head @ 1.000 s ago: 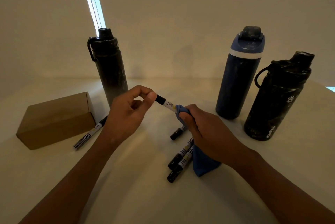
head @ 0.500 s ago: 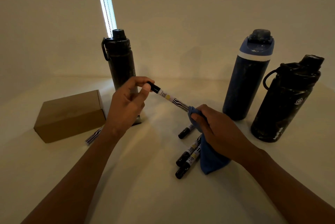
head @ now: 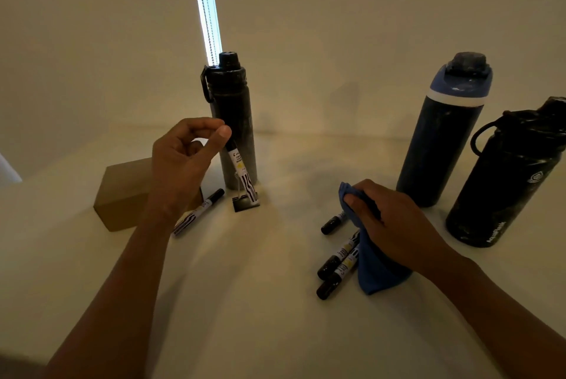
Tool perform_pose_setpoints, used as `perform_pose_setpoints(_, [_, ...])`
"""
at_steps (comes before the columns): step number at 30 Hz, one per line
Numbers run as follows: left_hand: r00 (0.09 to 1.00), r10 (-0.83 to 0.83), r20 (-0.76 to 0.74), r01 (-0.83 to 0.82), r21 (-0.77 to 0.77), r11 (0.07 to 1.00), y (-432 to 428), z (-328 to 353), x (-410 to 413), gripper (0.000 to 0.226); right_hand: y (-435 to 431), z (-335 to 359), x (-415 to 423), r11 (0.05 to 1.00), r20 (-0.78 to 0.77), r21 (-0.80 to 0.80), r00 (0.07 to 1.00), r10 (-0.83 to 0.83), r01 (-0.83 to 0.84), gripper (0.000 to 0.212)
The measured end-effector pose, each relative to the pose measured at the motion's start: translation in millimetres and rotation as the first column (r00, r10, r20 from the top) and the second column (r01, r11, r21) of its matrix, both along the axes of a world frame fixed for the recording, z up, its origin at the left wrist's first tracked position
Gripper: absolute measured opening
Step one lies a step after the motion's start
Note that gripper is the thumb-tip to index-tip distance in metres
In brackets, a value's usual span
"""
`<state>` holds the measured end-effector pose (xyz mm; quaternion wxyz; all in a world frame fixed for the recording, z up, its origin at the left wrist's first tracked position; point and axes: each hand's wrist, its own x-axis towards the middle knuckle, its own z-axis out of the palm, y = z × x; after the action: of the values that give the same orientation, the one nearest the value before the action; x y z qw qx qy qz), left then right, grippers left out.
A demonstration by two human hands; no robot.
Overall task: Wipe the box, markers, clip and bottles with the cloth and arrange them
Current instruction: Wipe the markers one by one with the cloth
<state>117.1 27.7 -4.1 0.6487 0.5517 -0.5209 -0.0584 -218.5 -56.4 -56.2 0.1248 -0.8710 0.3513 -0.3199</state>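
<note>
Left hand (head: 180, 164) pinched the marker (head: 242, 176) by its black end, dangling just over the clip (head: 245, 202) before the slim bottle (head: 232, 121); right hand (head: 389, 222) clutched the cloth (head: 376, 271) by the loose markers (head: 337, 259). Thin pinch, that: one slip could drop it and send it rolling

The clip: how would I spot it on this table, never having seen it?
Find the slim black bottle standing apart on the left. At its foot sits the clip. Unlike the long markers nearby, it is small, black and squarish, with a wire handle sticking up.
</note>
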Motion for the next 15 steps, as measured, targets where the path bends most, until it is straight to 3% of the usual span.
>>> perform_pose_setpoints(8, [0.924,0.129,0.361,-0.182,0.118,0.976,0,-13,15,0.017,0,1,1,1.0,0.007,0.015,1.0,-0.014,0.014,0.018])
perform_pose_setpoints(13, [0.764,0.13,0.631,-0.32,0.197,0.927,-3,-21,26,0.011,0,2,1,0.999,-0.016,0.015,0.999,-0.032,0.033,0.02])
perform_pose_setpoints(15, [0.722,0.125,0.68,-0.397,0.26,0.88,-7,-25,32,0.017,1,6,3,0.997,0.013,0.077,1.0,-0.022,0.021,0.039])
